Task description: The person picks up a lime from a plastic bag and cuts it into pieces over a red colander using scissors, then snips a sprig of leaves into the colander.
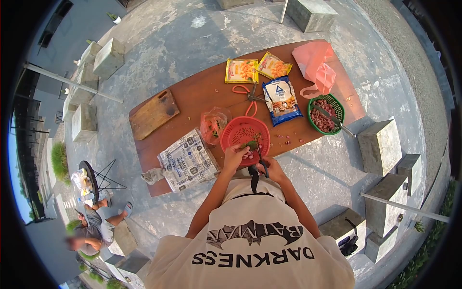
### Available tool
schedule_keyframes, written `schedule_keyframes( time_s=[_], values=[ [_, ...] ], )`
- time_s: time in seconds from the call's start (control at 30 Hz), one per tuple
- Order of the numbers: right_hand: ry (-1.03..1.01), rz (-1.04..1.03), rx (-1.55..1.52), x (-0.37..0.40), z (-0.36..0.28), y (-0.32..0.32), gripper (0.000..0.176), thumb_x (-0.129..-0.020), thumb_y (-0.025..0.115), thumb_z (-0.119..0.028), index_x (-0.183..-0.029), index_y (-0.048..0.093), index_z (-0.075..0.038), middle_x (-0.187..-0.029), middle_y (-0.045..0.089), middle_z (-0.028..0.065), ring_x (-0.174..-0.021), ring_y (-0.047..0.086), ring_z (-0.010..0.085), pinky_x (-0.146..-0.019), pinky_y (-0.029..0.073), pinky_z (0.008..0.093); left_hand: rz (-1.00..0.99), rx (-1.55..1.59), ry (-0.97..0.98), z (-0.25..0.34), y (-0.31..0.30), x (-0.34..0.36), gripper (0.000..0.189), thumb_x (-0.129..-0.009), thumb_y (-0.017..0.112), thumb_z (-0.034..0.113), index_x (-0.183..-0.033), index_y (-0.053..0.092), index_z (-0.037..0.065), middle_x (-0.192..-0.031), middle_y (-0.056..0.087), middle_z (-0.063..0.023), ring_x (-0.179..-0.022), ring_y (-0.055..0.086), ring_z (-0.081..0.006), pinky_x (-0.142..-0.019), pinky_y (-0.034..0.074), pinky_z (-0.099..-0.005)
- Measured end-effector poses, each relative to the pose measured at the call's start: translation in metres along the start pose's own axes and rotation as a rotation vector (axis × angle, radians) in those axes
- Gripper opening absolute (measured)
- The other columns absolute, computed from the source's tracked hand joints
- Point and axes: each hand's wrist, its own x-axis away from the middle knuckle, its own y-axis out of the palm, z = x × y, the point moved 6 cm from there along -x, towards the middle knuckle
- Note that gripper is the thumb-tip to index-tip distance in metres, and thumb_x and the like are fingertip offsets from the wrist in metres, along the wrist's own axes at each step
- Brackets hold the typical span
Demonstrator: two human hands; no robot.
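My left hand [235, 155] is at the near rim of a red plastic colander [245, 126], its fingers closed on a small dark-green vegetable [251, 144]. My right hand [274, 169] grips a knife [261, 153] by its dark handle. The blade points away from me, over the colander and close beside the green piece. Small pinkish pieces lie in the colander under my left fingers. Just left of the colander sits a clear plastic bag [213, 126] with red contents.
Newspaper [188, 161] and a wooden cutting board [154, 114] lie left on the brown table [207, 91]. Red-handled scissors [252, 98], yellow packets [242, 71], a blue-white bag [282, 101], a pink bag [315, 65] and a green basket [316, 120] of shallots lie beyond. A person [98, 226] sits lower left.
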Motion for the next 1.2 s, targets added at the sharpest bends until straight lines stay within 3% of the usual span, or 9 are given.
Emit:
schedule_keyframes(
  time_s=[1.2],
  values=[
    [0.006, -0.013, 0.078, 0.003, 0.002, 0.002, 0.034, -0.087, 0.072, -0.032, -0.09, 0.06, 0.0, -0.066, 0.057, 0.0013, -0.058, 0.052, 0.009, -0.051, 0.039, 0.025, 0.02, -0.037, 0.038, -0.001, 0.001, 0.01, 0.017, -0.087, 0.069, 0.01, -0.1, 0.07, 0.0, -0.08, 0.07, -0.0044, -0.066, 0.063, -0.009, -0.061, 0.048, -0.0214]
  ],
)
